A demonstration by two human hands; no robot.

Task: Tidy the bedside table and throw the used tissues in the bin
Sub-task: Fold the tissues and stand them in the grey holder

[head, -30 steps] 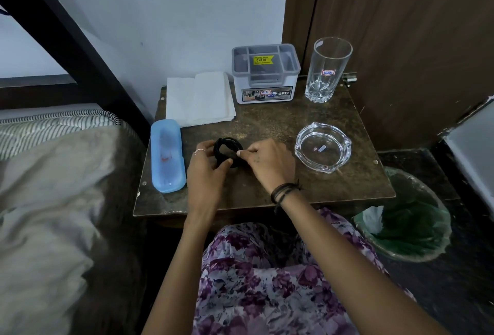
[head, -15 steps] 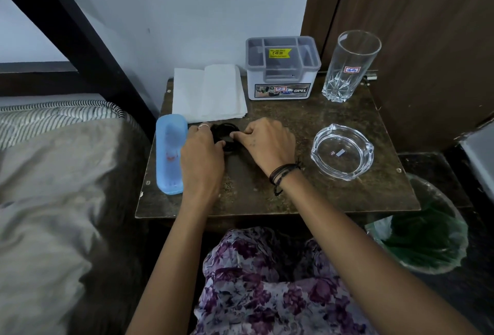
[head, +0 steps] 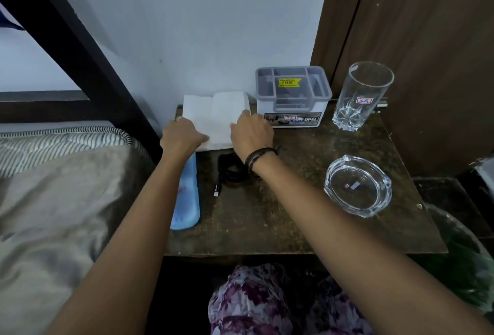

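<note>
A stack of white tissues (head: 216,112) lies at the back left of the dark bedside table (head: 280,222). My left hand (head: 181,134) rests on the stack's left edge and my right hand (head: 251,131) on its right edge, fingers closing on the paper. A coiled black cable (head: 230,171) lies loose on the table just behind my right wrist, its plug end pointing toward me. The bin (head: 465,262) with a green liner stands on the floor at the right.
A blue case (head: 187,201) lies along the table's left edge under my left forearm. A grey organiser box (head: 292,96), a tall glass (head: 363,96) and a glass ashtray (head: 358,185) stand at the back and right. The bed (head: 53,201) is at left.
Both hands let go of the coiled black cable, which now lies on the table, and moved back to the tissue stack. The camera moved closer.
</note>
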